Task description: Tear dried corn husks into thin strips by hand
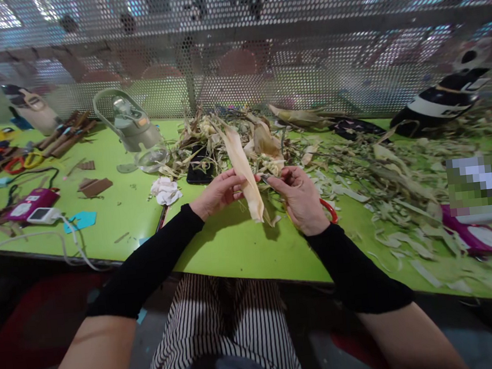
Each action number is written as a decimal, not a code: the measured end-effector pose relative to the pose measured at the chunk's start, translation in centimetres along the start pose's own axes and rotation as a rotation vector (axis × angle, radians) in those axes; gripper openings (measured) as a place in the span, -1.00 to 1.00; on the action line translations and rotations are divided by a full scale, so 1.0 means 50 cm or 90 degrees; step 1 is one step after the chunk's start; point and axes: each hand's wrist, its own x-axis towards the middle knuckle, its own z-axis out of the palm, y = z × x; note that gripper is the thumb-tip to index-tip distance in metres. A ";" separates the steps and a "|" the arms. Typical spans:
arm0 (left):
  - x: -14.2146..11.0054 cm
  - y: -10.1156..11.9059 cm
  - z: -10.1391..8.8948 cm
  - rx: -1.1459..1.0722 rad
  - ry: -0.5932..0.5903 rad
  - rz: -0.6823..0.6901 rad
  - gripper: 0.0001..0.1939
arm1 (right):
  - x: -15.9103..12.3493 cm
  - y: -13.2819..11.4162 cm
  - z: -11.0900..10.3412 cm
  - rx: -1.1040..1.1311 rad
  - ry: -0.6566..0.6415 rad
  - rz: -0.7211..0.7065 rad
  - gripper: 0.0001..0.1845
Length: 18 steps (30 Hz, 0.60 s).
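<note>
My left hand (219, 194) is closed on a long, pale corn husk (244, 164), its fingertips pinching the strip's edge above the table. Beside it, my right hand (302, 199) grips a pair of scissors (329, 210). A red handle loop shows past the palm, and a bit of the metal blade points at the husk. Fingers hide most of the scissors. Behind both hands lies a heap of dried husks (206, 127), curled and shredded. A dark phone (199, 167) sits partly under this heap.
Crumpled white tissue (166, 190) and a grey-green bottle (131, 126) stand left on the green table (230, 244). Farther left are a purple device (33, 205), cables and orange-handled scissors (14, 165). Husk scraps (395, 193) cover the right side, near a black bottle (434, 105). Perforated metal (236, 81) closes the back.
</note>
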 end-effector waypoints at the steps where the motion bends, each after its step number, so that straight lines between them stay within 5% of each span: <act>1: 0.000 0.000 0.000 0.002 -0.002 -0.001 -0.82 | 0.000 -0.001 0.000 -0.004 -0.003 0.000 -0.49; 10: -0.004 0.005 0.005 -0.004 0.018 -0.014 -0.91 | 0.001 -0.013 0.007 0.003 0.011 0.030 -0.47; 18: 0.003 -0.001 0.005 0.020 0.144 0.016 -0.91 | 0.005 -0.010 0.002 0.012 0.029 0.043 -0.45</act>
